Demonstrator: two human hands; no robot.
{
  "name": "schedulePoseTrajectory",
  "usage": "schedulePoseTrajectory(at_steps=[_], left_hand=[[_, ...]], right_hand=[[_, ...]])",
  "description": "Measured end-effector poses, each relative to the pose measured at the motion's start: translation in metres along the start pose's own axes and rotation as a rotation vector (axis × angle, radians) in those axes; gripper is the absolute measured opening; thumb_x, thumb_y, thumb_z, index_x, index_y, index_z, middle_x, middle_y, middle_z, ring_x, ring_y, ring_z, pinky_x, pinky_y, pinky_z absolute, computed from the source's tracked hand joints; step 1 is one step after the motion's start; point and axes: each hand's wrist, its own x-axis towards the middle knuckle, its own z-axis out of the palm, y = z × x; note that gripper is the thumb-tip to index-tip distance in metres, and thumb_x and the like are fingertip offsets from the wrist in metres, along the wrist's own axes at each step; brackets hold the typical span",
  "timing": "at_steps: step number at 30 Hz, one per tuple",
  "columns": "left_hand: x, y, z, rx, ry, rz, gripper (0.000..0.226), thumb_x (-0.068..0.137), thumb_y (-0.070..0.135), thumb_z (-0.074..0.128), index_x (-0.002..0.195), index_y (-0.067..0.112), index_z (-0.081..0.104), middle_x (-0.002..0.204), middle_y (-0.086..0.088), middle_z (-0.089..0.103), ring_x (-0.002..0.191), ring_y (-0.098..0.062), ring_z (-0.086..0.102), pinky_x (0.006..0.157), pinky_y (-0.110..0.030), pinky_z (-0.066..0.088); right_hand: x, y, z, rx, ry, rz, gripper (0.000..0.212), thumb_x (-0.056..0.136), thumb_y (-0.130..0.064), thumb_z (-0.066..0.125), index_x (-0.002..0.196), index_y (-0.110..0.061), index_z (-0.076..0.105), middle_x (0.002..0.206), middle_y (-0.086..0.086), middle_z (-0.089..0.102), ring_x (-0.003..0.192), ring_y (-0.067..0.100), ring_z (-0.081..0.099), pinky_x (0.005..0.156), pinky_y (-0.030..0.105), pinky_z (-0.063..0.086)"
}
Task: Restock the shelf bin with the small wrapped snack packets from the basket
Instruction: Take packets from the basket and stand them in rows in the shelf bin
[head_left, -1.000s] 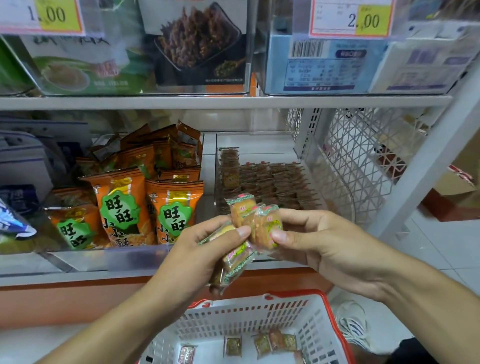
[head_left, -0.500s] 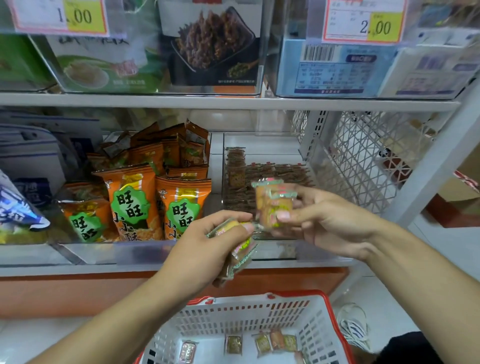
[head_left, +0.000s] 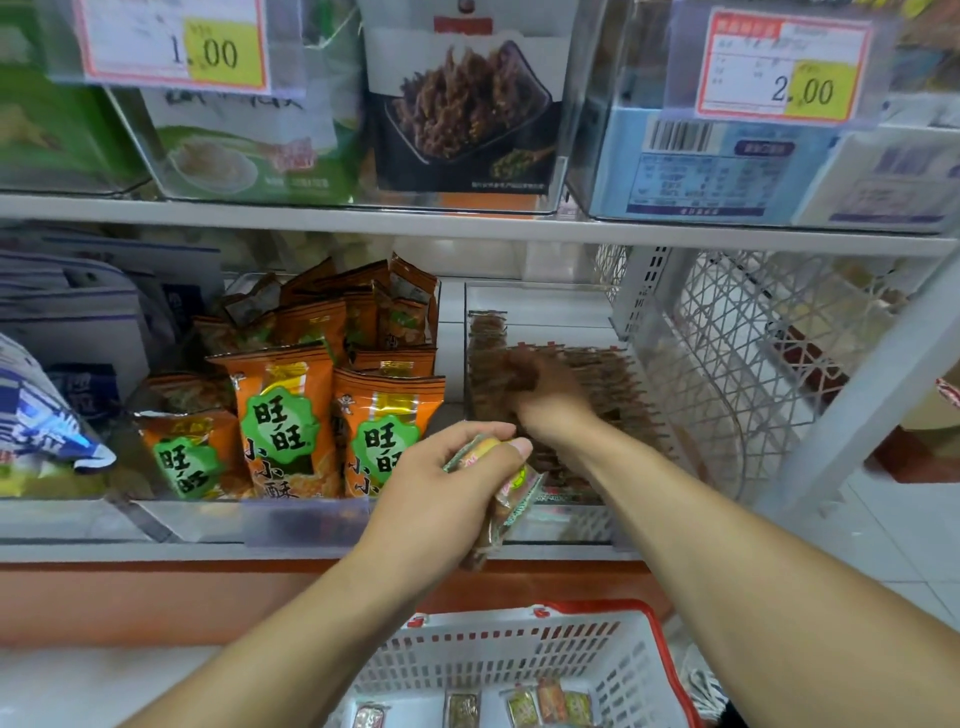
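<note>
My left hand (head_left: 441, 483) grips a small bunch of wrapped snack packets (head_left: 506, 488) in front of the shelf edge. My right hand (head_left: 543, 392) reaches inside the clear shelf bin (head_left: 571, 522), over the rows of brown packets (head_left: 618, 379) that fill it. That hand is dark and blurred with its back to me, so whether it holds packets is hidden. Below stands the white basket with a red rim (head_left: 519, 657); several loose packets (head_left: 545, 706) lie on its floor.
Orange snack bags (head_left: 285, 431) fill the neighbouring bin to the left. A white wire mesh panel (head_left: 753, 343) closes the shelf's right side. The upper shelf board (head_left: 363, 221) hangs low above the bin, with boxed goods and price tags on it.
My right hand has carried its packets from in front of the shelf forward into the clear bin. My left hand has stayed put with its bunch.
</note>
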Motion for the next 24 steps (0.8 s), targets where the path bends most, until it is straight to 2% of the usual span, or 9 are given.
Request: schedulePoseTrajectory(at_steps=[3,9,11,14,16,18,21,23,24], left_hand=[[0.001,0.0,0.001,0.011,-0.003,-0.004,0.015,0.088,0.044,0.074,0.101,0.038,0.077,0.091,-0.005,0.075,0.053,-0.022,0.062,0.046,-0.027,0.046],[0.0,-0.003,0.0,-0.026,-0.013,-0.021,0.015,0.087,0.043,0.075,0.101,0.037,0.077,0.08,-0.004,0.072,0.046,-0.015,0.056,0.043,-0.025,0.042],[-0.001,-0.003,-0.001,-0.045,-0.019,-0.026,0.015,0.087,0.042,0.075,0.101,0.036,0.077,0.076,-0.004,0.07,0.044,-0.017,0.054,0.042,-0.025,0.041],[-0.002,0.0,-0.001,-0.069,-0.02,-0.031,0.015,0.088,0.04,0.074,0.101,0.034,0.077,0.075,-0.009,0.07,0.043,-0.018,0.053,0.041,-0.024,0.041],[-0.003,0.002,-0.001,-0.063,-0.017,-0.032,0.016,0.088,0.04,0.073,0.103,0.034,0.076,0.083,-0.014,0.072,0.044,-0.019,0.053,0.041,-0.024,0.042],[-0.005,0.004,-0.001,-0.051,-0.008,-0.027,0.018,0.088,0.04,0.073,0.105,0.034,0.076,0.089,-0.014,0.074,0.045,-0.018,0.055,0.043,-0.024,0.043],[-0.008,0.006,0.0,-0.016,0.011,0.006,0.02,0.088,0.045,0.072,0.106,0.037,0.075,0.095,-0.005,0.077,0.051,-0.009,0.058,0.05,-0.025,0.044],[-0.009,0.007,-0.001,-0.003,0.018,0.048,0.024,0.086,0.05,0.072,0.107,0.038,0.075,0.097,0.0,0.077,0.058,-0.008,0.061,0.054,-0.026,0.045],[-0.009,0.007,0.0,0.003,0.027,0.075,0.027,0.085,0.053,0.072,0.107,0.039,0.074,0.094,0.001,0.077,0.06,-0.01,0.062,0.055,-0.028,0.046]], right_hand=[[0.001,0.002,0.0,-0.164,0.022,-0.009,0.037,0.092,-0.009,0.056,0.127,-0.016,0.065,0.127,0.007,0.068,0.115,0.028,0.063,0.096,0.035,0.051],[-0.003,0.0,-0.005,-0.385,-0.151,-0.019,0.064,0.096,-0.024,0.06,0.153,-0.022,0.031,0.145,0.01,0.054,0.126,0.034,0.056,0.098,0.036,0.047],[-0.003,-0.004,-0.004,-0.43,-0.187,0.018,0.075,0.096,-0.019,0.056,0.159,-0.022,0.014,0.141,0.014,0.056,0.117,0.034,0.06,0.093,0.037,0.05],[-0.003,-0.012,0.0,-0.497,-0.213,0.07,0.092,0.096,-0.009,0.05,0.158,-0.022,-0.017,0.109,0.018,0.064,0.077,0.027,0.06,0.064,0.033,0.048],[-0.005,-0.011,0.004,-0.538,-0.232,0.036,0.094,0.097,-0.013,0.051,0.156,-0.02,-0.021,0.102,0.016,0.062,0.075,0.026,0.06,0.061,0.034,0.048],[-0.01,-0.006,0.006,-0.561,-0.233,-0.005,0.094,0.097,-0.02,0.053,0.157,-0.02,-0.019,0.115,0.018,0.063,0.093,0.033,0.064,0.079,0.041,0.055],[-0.013,-0.005,-0.007,-0.489,-0.141,0.018,0.09,0.095,-0.022,0.059,0.16,-0.023,-0.004,0.141,0.016,0.055,0.118,0.034,0.059,0.097,0.043,0.052],[-0.015,-0.007,-0.019,-0.316,0.005,-0.038,0.072,0.094,-0.026,0.063,0.156,-0.023,0.027,0.147,0.007,0.052,0.13,0.026,0.054,0.104,0.038,0.047],[-0.02,-0.011,-0.026,-0.198,0.08,-0.079,0.053,0.095,-0.033,0.063,0.144,-0.024,0.047,0.138,0.002,0.06,0.124,0.021,0.058,0.103,0.037,0.047]])
